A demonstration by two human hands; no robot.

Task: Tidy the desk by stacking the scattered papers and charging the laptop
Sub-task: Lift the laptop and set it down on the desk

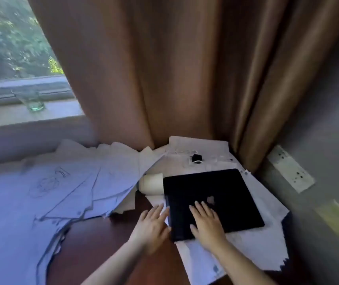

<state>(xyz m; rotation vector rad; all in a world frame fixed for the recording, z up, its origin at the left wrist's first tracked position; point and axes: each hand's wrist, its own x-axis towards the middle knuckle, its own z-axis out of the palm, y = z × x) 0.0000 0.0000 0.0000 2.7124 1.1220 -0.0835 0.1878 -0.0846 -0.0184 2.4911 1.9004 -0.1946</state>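
Observation:
A closed black laptop (224,188) lies on loose white sheets (252,245) at the right of the dark wooden desk (94,245). My right hand (205,223) rests flat on its lid with straight fingers. Beside the laptop's left edge, my left hand (153,225) lies with fingers extended, touching that edge. A wide spread of scattered papers (47,192) covers the desk's left side. Behind the laptop, a black charger block with a white cable (196,158) sits on more sheets.
A white paper cup (151,183) lies on its side just left of the laptop's far corner. A brown curtain (174,68) hangs behind the desk. A wall socket strip (291,171) is on the grey wall at right. A glass (31,100) stands on the windowsill.

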